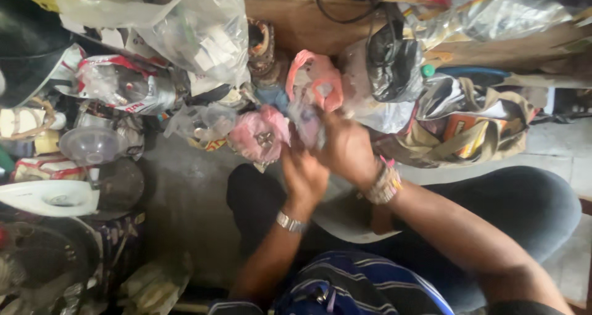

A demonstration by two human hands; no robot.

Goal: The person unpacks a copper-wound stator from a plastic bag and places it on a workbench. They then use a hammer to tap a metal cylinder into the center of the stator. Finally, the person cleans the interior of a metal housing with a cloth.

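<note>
Hands (327,157) closed together around small plastic bag (306,120); pink bag (259,133) beside.

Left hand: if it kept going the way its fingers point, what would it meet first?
Probably the pink bag just ahead of the left hand; motion blur and depth leave that uncertain.

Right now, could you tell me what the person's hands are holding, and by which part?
Both the left hand and right hand grip a small translucent plastic bag by its lower end; motion blur hides the exact finger placement.
</note>
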